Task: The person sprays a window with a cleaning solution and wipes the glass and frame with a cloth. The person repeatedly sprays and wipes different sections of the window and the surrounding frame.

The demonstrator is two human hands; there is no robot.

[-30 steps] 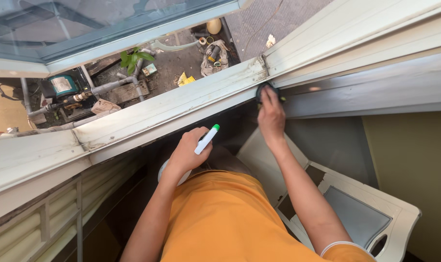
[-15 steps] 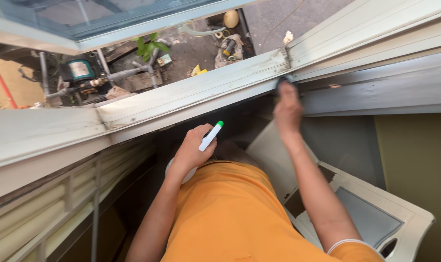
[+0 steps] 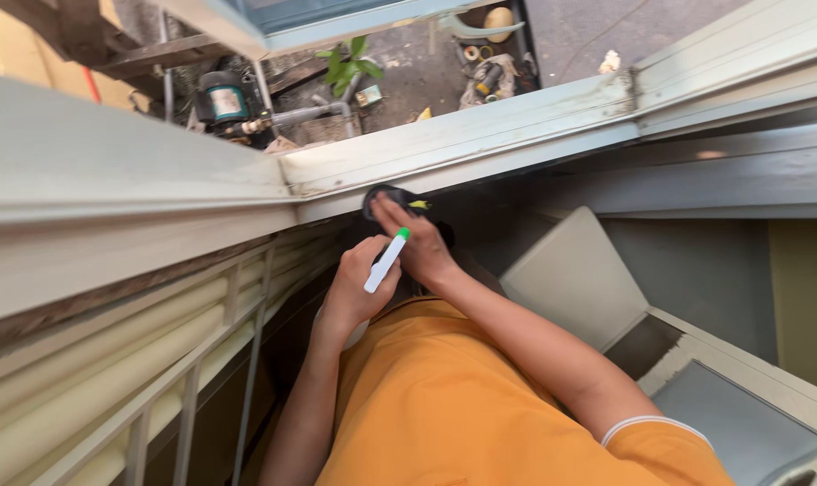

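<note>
**Dark cloth on the window track, white bottle held by**

We take the window track (image 3: pixel 480 153) as our landmark: the pale ledge running from the lower left up to the upper right.

Right hand (image 3: pixel 415 241): just under the track's near edge, near the joint where two track pieces meet. Fingers (image 3: pixel 389 209) flat, pressed onto a dark cloth (image 3: pixel 383 193) that touches the track edge. So the hand is not clenched, more laid over the cloth. Thumb side hidden, we cannot tell if it pinches the cloth.

Left hand (image 3: pixel 354 286): below the track, just beside the right wrist. Fingers curled shut around a white bottle (image 3: pixel 386 261) with a green cap, which points up toward the track. The bottle's lower end is hidden in the fist.

Progress, as we judge it: wiping is midway. The track right of the cloth looks pale but speckled, and the stretch to the left also shows grime. We cannot tell which side is already wiped. Plenty of length left either way.

Edges and room: the track's near lip is a hard straight edge, and beyond the track is an open drop to a yard with a pump (image 3: pixel 221 97) and a plant (image 3: pixel 347 65). Below the track to the left, a railing (image 3: pixel 193 378) crowds the left elbow. Below right, a beige chair (image 3: pixel 606 297) sits under the right forearm. The open lane runs along the track.
</note>
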